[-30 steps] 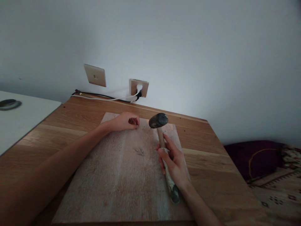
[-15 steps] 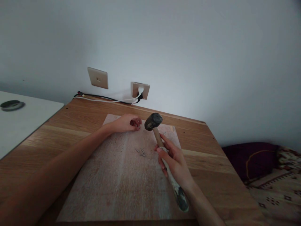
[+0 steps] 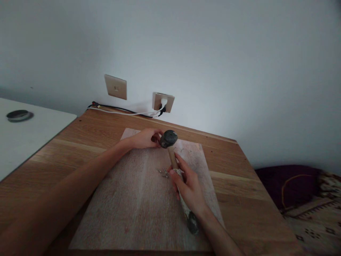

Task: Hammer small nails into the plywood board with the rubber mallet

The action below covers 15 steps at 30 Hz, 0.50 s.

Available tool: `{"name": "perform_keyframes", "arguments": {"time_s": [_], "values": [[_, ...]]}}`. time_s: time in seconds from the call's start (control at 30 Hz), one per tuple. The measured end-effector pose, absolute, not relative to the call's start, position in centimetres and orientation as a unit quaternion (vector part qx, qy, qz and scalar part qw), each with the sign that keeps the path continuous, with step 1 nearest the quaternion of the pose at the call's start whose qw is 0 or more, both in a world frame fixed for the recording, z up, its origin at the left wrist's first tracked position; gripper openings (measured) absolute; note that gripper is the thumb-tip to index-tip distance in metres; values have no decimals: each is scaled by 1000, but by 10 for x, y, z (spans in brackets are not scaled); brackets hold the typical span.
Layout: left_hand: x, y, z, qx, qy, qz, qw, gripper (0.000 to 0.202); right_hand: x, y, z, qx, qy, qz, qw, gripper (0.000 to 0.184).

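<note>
My right hand [image 3: 188, 185] is wrapped round the handle of a mallet [image 3: 169, 139] with a dark, barrel-shaped head and a paint-smeared wooden handle. The mallet head is at the fingertips of my left hand [image 3: 147, 138] and partly covers them. The left fingers are curled in a pinch near the far edge of a pale, worn wooden board [image 3: 128, 199]; what they pinch, if anything, is hidden. Several small metal nails or screws [image 3: 163, 172] lie loose on the board, just left of my right hand.
The board lies on a brown wooden table [image 3: 239, 192] against the wall. White and black cables [image 3: 119, 111] run along the back edge to a socket [image 3: 163, 102]. On the left stands a white surface [image 3: 34, 138] with a dark round object [image 3: 18, 115]. Purple fabric [image 3: 290, 185] is at right.
The mallet has moved left and its head has come to my left fingertips. My left hand keeps its pinch in about the same spot. The view has shifted slightly.
</note>
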State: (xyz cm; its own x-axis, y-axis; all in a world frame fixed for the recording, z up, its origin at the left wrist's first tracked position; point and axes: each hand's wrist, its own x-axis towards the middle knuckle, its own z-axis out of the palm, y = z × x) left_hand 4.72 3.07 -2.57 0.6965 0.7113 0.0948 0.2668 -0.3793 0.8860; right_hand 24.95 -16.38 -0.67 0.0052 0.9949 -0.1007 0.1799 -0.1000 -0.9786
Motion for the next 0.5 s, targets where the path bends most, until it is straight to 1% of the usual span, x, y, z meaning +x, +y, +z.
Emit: {"name": "perform_keyframes", "arguments": {"time_s": [0.13, 0.2, 0.27, 0.33, 0.4, 0.5], "values": [[45, 30, -16, 807, 310, 212, 455, 42, 250, -164, -7, -556, -509, 495, 432, 70], [43, 27, -5, 826, 336, 195, 409, 40, 249, -165, -5, -546, -493, 498, 459, 69], [44, 20, 11, 857, 352, 166, 338, 36, 250, -166, -4, -538, -478, 493, 490, 69], [49, 6, 28, 900, 314, 111, 282, 27, 252, -168, -1, -535, -464, 483, 515, 68], [58, -13, 40, 937, 242, 36, 250, 18, 254, -168, 1, -539, -450, 473, 532, 67], [74, -41, 46, 958, 192, -47, 207, 18, 256, -168, 3, -544, -438, 465, 544, 66]]}}
